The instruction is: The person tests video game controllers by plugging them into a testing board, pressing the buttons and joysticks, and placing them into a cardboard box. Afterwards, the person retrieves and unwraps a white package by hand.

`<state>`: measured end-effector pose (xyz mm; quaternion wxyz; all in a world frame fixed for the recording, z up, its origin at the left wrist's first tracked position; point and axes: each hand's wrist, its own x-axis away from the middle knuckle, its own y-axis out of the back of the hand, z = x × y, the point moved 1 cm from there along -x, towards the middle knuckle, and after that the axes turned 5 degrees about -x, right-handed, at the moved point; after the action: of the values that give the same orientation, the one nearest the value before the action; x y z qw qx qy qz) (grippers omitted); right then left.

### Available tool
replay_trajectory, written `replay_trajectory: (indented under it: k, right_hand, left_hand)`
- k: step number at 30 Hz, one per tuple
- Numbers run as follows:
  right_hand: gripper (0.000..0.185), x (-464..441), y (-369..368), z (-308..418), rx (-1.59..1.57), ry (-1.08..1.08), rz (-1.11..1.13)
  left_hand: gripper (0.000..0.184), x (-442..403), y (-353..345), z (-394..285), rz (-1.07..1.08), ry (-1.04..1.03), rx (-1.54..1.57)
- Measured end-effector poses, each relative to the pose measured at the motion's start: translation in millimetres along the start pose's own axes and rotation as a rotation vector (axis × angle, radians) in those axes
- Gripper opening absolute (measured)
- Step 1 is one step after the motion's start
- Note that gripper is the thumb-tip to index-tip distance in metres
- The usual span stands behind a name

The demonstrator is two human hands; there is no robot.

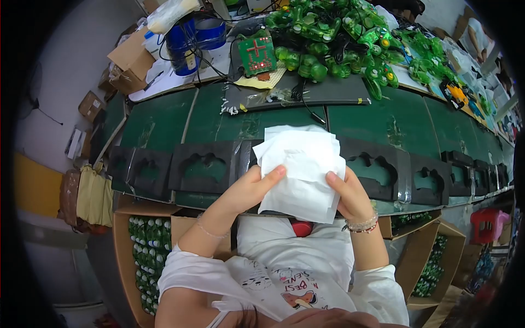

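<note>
A stack of thin white sheets (301, 169), uneven at its edges, is held in front of my body over the bench edge. My left hand (257, 186) grips the stack's left side with the thumb on top. On the right side my right hand (353, 194) pinches it in the same way. Both hands' other fingers are hidden beneath the sheets. I cannot tell whether the sheets are paper or soft bags. Black foam holders with shaped cutouts (205, 146) lie along the bench edge on either side of my hands.
Translucent green game controllers (314, 68) are heaped with cables at the back. A green board with a red cross (257, 54) leans nearby, left of the heap. Blue containers (183, 46) stand farther left. Cardboard boxes of green parts (149, 257) sit below the bench.
</note>
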<state>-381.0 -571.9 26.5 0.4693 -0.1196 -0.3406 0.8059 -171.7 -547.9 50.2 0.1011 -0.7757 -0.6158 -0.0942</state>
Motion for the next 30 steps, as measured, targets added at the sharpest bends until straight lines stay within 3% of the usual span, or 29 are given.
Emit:
replay_trajectory:
  k: [5,8,11,14,15,16,17,18,20,22,23,26,28,30]
  right_hand:
    - [0.041,-3,3,0,0.266,0.051,-0.055]
    - [0.033,-4,6,2,0.235,0.027,-0.088]
    - [0.028,0,-5,9,0.588,0.179,0.028]
    - [0.025,4,0,15,0.703,0.329,0.034]
    - [0.024,7,3,23,1.177,0.708,0.165]
    - [0.025,11,6,33,1.092,0.534,0.356]
    - [0.028,14,-2,48,1.005,0.337,0.513]
    - [0.029,14,-19,64,0.892,0.615,0.85]
    - [0.033,27,-41,91,1.051,0.584,0.89]
    - [0.037,29,-39,94,0.935,0.571,0.808]
    - [0.039,26,-33,86,0.735,0.569,0.707]
    - [0.039,37,-33,82,0.602,0.456,0.312]
    - [0.031,37,-38,84,0.952,0.543,0.177]
    - [0.02,36,-45,84,0.801,0.912,0.367]
  left_hand:
    - [0.041,-6,0,9,0.002,-0.049,-0.082]
    - [0.038,-3,-9,4,-0.086,-0.211,-0.042]
    - [0.035,-3,-5,8,-0.079,-0.161,-0.085]
    - [0.028,12,0,-5,-0.04,-0.046,-0.209]
    - [0.023,10,6,-3,0.109,-0.336,-0.173]
    - [0.018,9,13,-2,0.257,-0.625,-0.134]
    - [0.012,18,13,-15,0.386,-0.541,0.036]
    - [0.008,23,10,-34,0.402,-0.634,-0.051]
    - [0.011,30,10,-53,0.343,-0.774,-0.316]
    - [0.014,33,4,-63,0.225,-0.959,-0.599]
    - [0.016,34,0,-68,0.16,-1.047,-0.741]
    - [0.019,39,-15,-80,0.048,-1.185,-0.798]
    - [0.015,42,-20,-86,0.009,-1.203,-0.746]
    - [0.015,44,-26,-92,0.007,-1.255,-0.572]
